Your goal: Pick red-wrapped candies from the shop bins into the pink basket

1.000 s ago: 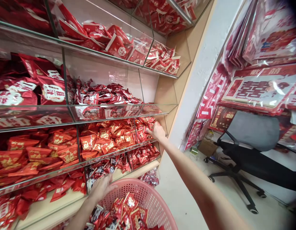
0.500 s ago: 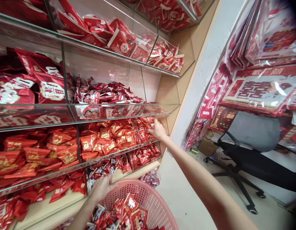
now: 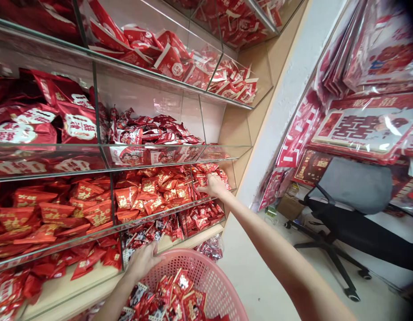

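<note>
My left hand (image 3: 143, 262) grips the rim of a pink plastic basket (image 3: 223, 285), its thumb over the edge. Small red candy packets (image 3: 189, 298), some with black-and-white print, lie heaped in the basket. My right hand (image 3: 216, 185) reaches into the right-end compartment of a lower shelf. Its thumb is stretched out to the left, apart from the fingers, and the fingertips touch the small red packets (image 3: 206, 167) there. I see nothing held in it. Orange-red packets with gold print (image 3: 156, 189) fill the neighbouring compartment.
Glass shelves (image 3: 179, 154) with upright dividers carry more red packets above and below. A wooden side panel (image 3: 260, 120) ends the shelving. Further right hang red printed bags (image 3: 363, 125), with a grey and black office chair (image 3: 353, 183) below. A clear bag of packets (image 3: 211, 247) lies beside the basket.
My right hand has shifted slightly left and down, deeper among the packets, and its thumb has spread away from the fingers. My left hand stays on the basket rim.
</note>
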Tool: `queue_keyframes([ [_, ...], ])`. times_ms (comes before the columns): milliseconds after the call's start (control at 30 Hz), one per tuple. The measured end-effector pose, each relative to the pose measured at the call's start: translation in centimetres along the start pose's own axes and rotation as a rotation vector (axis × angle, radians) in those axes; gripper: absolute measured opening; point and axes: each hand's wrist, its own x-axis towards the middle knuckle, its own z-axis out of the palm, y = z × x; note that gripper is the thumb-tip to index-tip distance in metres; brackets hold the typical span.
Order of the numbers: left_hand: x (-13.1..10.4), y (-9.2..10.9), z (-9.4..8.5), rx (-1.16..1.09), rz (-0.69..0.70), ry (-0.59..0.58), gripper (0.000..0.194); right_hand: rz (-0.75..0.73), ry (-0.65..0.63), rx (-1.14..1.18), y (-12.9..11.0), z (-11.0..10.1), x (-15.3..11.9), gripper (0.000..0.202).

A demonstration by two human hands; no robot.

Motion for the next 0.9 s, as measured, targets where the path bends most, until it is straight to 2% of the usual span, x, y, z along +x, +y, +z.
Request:
queue_keyframes([
  [267, 0.1, -0.3, 0.5, -0.02, 0.025, 0.038, 0.032, 0.013, -0.058, -0.013, -1.0, 0.2, -0.3, 0.064],
  [400, 0.0, -0.2, 0.5, -0.005, 0.014, 0.034, 0.032, -0.007, -0.083, -0.024, -1.2, 0.8, -0.1, 0.061],
  [600, 0.0, -0.2, 0.4, 0.014, 0.021, 0.041, 0.032, -0.066, -0.118, 0.234, -1.0, 1.8, 0.7, 0.049],
  [900, 0.0, -0.2, 0.5, 0.025, -0.009, 0.028, 0.033, -0.034, -0.142, 0.445, -0.9, 2.1, 1.6, 0.052],
])
